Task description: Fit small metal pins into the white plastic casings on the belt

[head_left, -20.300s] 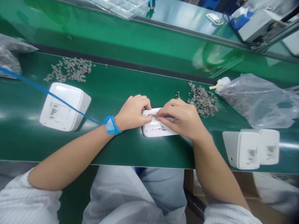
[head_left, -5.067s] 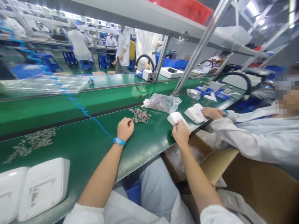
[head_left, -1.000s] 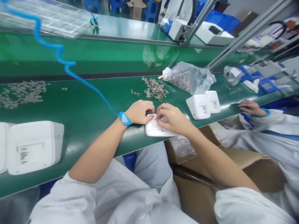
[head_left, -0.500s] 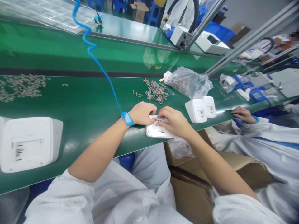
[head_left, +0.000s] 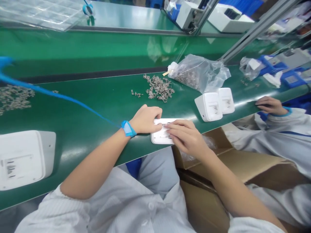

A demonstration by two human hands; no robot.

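Note:
A white plastic housing (head_left: pixel 159 139) with a recessed compartment lies flat at the front edge of the green bench. My left hand (head_left: pixel 145 119) grips its left side, the thumb resting on the top face; a blue wrist strap with a cord is around that wrist. Over the right part of the housing, my right hand (head_left: pixel 188 137) has its fingers pressed together at the recess. Whatever may be between those fingertips is too small to make out. Behind the hands lies a pile of small metal clips (head_left: pixel 159 89).
Two white housings (head_left: pixel 211 106) stand to the right, and another white housing (head_left: pixel 24 158) stands at far left. A clear bag (head_left: pixel 204 72) of metal parts lies behind. More clips (head_left: pixel 16 98) lie at left. A co-worker's hand (head_left: pixel 272 106) rests on the bench edge.
My right hand has shifted from a spread pinch to fingers laid closer together over the recess. The left hand keeps its hold. The view has tilted down, and the blue cord hangs differently.

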